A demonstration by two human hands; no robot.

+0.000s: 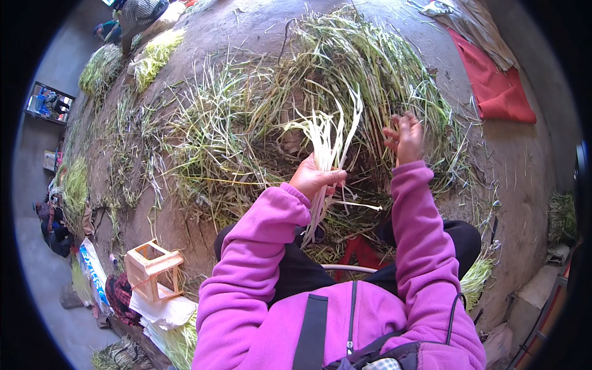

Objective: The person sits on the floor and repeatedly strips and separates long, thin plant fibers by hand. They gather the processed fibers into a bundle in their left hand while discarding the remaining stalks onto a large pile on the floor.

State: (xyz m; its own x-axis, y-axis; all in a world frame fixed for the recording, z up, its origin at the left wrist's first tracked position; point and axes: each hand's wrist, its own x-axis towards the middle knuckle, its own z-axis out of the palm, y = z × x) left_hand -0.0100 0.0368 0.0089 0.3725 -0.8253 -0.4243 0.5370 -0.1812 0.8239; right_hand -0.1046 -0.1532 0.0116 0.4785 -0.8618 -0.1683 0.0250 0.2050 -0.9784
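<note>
My left hand point(317, 178) is closed around a bunch of pale, whitish-yellow plant stalks point(326, 138). Their tips fan out above the fist and their lower ends hang down towards my lap. To the right, my right hand point(406, 138) is raised with its fingers apart and bent, and I see nothing in it; it is a little blurred. Beyond both hands lies a large heap of long green stalks point(370, 60), darker and brownish at the lower ends. A looser tangle of green and dry stalks point(217, 125) spreads to the left.
A small orange plastic stool point(155, 270) stands at lower left, by a white sack point(164, 310) and pale stalks. Red cloth point(504, 88) lies at upper right. Another person point(138, 16) bends near stalk piles point(157, 55) at upper left. Stalk litter covers parts of the floor point(185, 236).
</note>
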